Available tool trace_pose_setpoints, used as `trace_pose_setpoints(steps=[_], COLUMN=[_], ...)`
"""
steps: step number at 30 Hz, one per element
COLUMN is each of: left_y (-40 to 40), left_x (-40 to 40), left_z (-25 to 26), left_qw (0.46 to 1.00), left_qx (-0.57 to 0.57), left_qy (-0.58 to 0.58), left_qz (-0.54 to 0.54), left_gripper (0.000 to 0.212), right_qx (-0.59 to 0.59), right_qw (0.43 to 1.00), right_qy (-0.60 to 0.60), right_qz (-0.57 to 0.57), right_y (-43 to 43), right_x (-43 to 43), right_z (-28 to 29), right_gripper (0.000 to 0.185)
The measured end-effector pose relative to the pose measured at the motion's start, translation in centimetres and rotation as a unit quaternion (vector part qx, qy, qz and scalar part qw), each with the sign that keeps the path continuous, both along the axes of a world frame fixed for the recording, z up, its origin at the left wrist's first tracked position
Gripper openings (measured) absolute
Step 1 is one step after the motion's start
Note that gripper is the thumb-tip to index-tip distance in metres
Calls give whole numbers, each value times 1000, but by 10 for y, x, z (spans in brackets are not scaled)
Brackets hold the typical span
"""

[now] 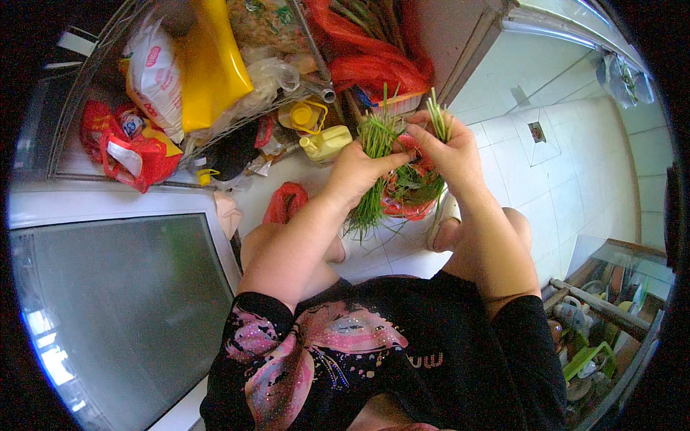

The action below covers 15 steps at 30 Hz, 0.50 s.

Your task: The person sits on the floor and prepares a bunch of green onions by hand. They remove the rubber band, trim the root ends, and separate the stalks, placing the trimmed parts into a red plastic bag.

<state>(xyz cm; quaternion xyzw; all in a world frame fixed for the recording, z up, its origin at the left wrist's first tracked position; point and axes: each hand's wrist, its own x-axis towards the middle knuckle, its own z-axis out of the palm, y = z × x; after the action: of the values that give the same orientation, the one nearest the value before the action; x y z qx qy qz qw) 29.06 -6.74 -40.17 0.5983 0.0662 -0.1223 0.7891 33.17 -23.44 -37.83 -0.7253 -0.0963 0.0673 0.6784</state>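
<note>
A thick bunch of thin green stalks, like chives [372, 183], is in my left hand [356, 169], its leaves trailing down over the wrist. My right hand [458, 153] grips a smaller bundle of pale-ended stalks [439, 118] that point up past the fingers. Both thumbs reach toward each other, near the tangle of greens. Under and between my hands sits a red plastic bag [412, 210] with loose green leaves [412, 180] in it. Fingers hide part of the bag's mouth.
To the left stand a wire rack [302, 43] with bags, a yellow bottle [326, 144] and a red bag [285, 202] on the floor. A frosted-glass door panel [124, 301] lies left. A floor drain [536, 132] and a cluttered shelf [598, 323] are at right.
</note>
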Motion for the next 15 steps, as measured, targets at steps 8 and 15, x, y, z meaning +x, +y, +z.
trace_pose_setpoints(steps=[8, 15], left_y=[-5, -1], left_x=[1, 1], left_z=[-19, -12], left_qw=[998, 1000], left_qx=[53, -5], left_qy=[-33, -23], left_qz=[-24, -1], left_gripper=[39, 33], right_qx=[-86, -6], right_qw=[996, 998], right_qy=[-5, 51], right_qz=[8, -19], right_y=[0, -3], right_x=[6, 10], right_z=[-21, -22], right_gripper=[20, 17])
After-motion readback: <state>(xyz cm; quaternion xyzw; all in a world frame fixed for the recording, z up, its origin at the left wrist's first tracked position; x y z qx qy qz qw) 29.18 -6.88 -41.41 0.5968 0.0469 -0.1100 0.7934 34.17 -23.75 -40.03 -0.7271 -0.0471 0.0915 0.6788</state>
